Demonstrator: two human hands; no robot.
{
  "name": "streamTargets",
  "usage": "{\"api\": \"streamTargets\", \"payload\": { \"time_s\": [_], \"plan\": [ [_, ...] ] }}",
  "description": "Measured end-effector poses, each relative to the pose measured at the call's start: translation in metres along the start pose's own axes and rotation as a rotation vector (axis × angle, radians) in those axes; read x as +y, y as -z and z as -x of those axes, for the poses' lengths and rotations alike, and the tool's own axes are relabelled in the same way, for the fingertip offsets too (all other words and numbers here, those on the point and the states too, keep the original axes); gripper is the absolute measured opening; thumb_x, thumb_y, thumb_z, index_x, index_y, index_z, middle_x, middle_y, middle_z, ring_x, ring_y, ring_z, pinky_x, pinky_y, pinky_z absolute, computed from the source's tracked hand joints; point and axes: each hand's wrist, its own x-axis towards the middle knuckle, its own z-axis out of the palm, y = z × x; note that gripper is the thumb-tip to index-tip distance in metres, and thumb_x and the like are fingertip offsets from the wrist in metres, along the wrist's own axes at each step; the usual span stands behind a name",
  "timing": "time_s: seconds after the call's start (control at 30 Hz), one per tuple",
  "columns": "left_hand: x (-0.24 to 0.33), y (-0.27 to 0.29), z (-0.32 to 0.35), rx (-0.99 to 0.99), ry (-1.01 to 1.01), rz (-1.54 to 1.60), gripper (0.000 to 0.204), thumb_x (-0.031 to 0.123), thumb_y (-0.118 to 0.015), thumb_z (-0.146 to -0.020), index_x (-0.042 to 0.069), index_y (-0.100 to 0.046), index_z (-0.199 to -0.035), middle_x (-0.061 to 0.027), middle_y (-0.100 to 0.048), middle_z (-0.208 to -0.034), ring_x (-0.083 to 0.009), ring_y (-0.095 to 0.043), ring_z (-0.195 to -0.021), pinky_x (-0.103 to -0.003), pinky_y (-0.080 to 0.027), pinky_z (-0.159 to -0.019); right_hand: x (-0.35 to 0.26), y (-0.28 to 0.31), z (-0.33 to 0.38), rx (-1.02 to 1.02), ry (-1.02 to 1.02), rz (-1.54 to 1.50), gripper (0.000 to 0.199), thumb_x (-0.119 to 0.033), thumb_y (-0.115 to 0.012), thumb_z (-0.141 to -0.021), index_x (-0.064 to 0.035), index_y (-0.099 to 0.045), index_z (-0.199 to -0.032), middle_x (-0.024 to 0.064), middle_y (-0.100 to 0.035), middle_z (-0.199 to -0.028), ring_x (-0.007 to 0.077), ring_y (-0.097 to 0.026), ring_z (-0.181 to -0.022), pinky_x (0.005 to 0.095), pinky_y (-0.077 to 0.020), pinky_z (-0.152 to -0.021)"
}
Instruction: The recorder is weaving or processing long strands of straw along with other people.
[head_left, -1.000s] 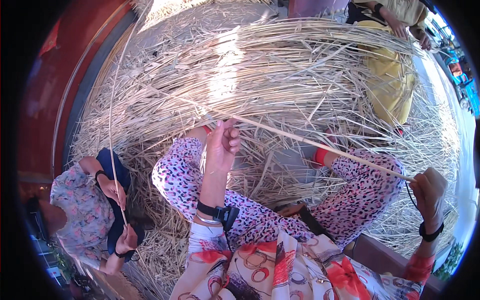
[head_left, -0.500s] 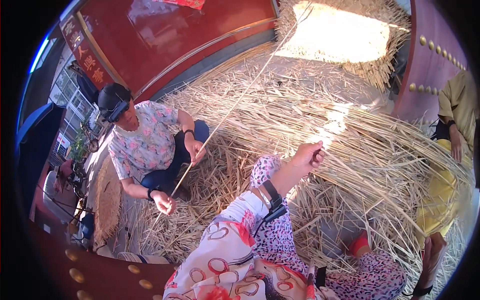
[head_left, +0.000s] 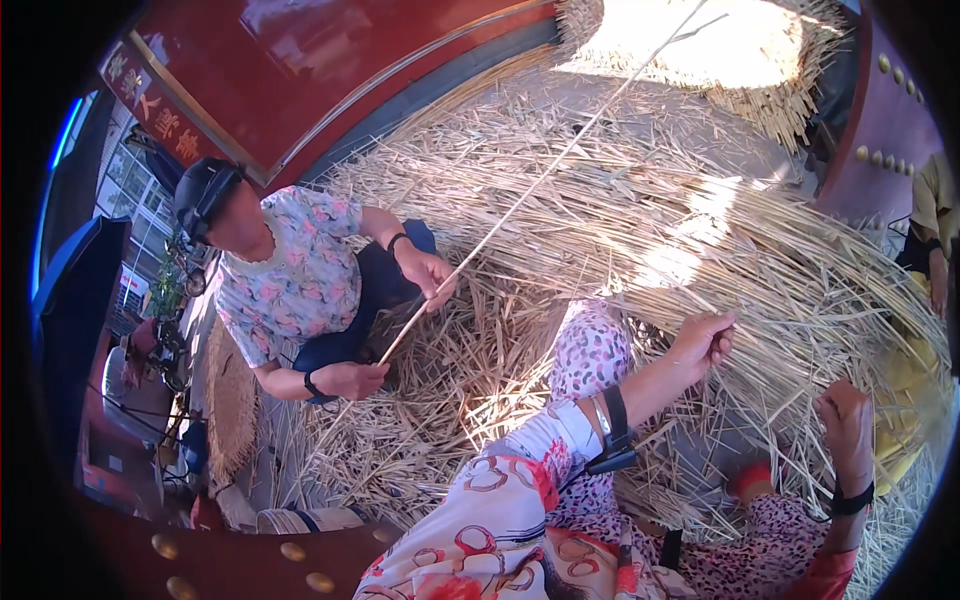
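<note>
My left hand (head_left: pixel 703 345) is closed, thumb against curled fingers, above a broad heap of dry reed stalks (head_left: pixel 560 225). A thin pale stalk ends near its fingertips, but whether it is gripped is unclear. To the right, my right hand (head_left: pixel 848 418) is raised in a closed fist. What its fingers hold, if anything, is hidden. Both wrists wear dark bands. Across from me on the left, a crouching person (head_left: pixel 290 270) in a floral shirt holds one long reed (head_left: pixel 520 200) slantwise in both hands.
A thick straw mat or bale (head_left: pixel 765 110) lies in sun at the back. Red studded panels (head_left: pixel 875 130) stand at the right, with another red board (head_left: pixel 300 80) at the back left. Someone in yellow (head_left: pixel 935 240) is at the right edge. Loose straw covers the ground around my knees.
My right hand has come up from the lower right edge, and my left has shifted right and slightly down. The other person's hands have moved along with the long reed. The view has turned slightly.
</note>
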Motion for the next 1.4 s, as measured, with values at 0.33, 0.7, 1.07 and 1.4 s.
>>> {"api": "streamTargets", "payload": {
  "time_s": [0.33, 0.7, 1.07, 1.4],
  "plan": [
    [-0.014, -0.035, 0.013, 0.01, -0.111, -0.054, 0.017, 0.016, -0.064, -0.086, 0.002, -0.058, -0.077, -0.0082, -0.062, -0.065, -0.012, -0.058, -0.051, -0.02, -0.037, -0.039, -0.003, -0.027, -0.018, -0.059, -0.134, 0.014, 0.008, -0.005, -0.065, -0.077, -0.001, -0.058, -0.075, 0.0119, -0.05, -0.068, 0.0304, -0.052, -0.06, 0.0372, -0.0396, -0.054],
    [-0.057, -0.046, 0.0, -0.067, 0.035, -0.083, 0.008, 0.013, -0.059, -0.089, 0.008, -0.055, -0.085, -0.0091, -0.062, -0.068, -0.0155, -0.058, -0.054, -0.02, -0.033, -0.037, 0.001, 0.009, 0.009, 0.113, -0.289, -0.091, 0.016, -0.005, -0.068, -0.076, -0.0037, -0.064, -0.091, 0.0072, -0.058, -0.078, 0.022, -0.059, -0.067, 0.0324, -0.0458, -0.059],
    [-0.052, -0.038, 0.0, -0.145, -0.023, -0.021, 0.008, 0.013, -0.059, -0.09, 0.008, -0.055, -0.084, -0.0111, -0.063, -0.067, -0.0162, -0.058, -0.053, -0.022, -0.038, -0.04, -0.078, 0.054, 0.026, 0.154, 0.307, -0.7, 0.018, -0.013, -0.076, -0.073, -0.0011, -0.071, -0.086, 0.0121, -0.064, -0.076, 0.0174, -0.056, -0.057, 0.028, -0.0398, -0.049],
    [-0.036, -0.034, 0.007, -0.159, -0.047, -0.098, 0.008, 0.017, -0.062, -0.089, 0.011, -0.059, -0.084, -0.0093, -0.062, -0.07, -0.0164, -0.058, -0.058, -0.02, -0.039, -0.043, -0.031, 0.034, 0.0, 0.013, 0.099, -0.256, 0.017, -0.009, -0.072, -0.071, -0.0007, -0.063, -0.083, 0.0107, -0.057, -0.078, 0.0236, -0.055, -0.065, 0.032, -0.0423, -0.057]
  ]
}}
